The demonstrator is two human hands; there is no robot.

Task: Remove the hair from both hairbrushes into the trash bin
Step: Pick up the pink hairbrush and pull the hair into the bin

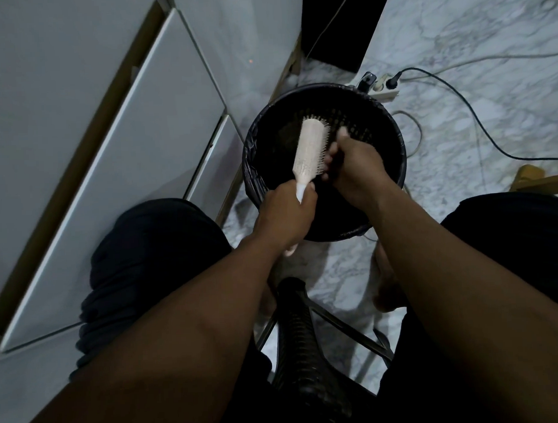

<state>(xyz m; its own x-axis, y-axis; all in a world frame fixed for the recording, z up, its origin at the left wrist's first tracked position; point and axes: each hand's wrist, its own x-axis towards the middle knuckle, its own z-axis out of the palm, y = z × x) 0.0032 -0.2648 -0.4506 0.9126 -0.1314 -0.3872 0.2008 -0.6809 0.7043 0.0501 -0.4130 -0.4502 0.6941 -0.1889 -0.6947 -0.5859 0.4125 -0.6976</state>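
Observation:
A cream hairbrush (310, 150) is held over the open black trash bin (392, 134), its head pointing away from me and its bristles facing right. My left hand (285, 216) is shut on the brush's handle. My right hand (352, 163) is at the bristle side, fingers curled and pinching in the bristles; whether hair is in them is hidden. The bin is lined with a black bag and looks dark inside. A second hairbrush is not in view.
White cabinet doors (117, 160) run along the left. A power strip (384, 89) with cables (477, 128) lies on the marble floor behind the bin. A black woven stool edge (299, 337) sits between my knees. A wooden piece (532, 177) is at the right.

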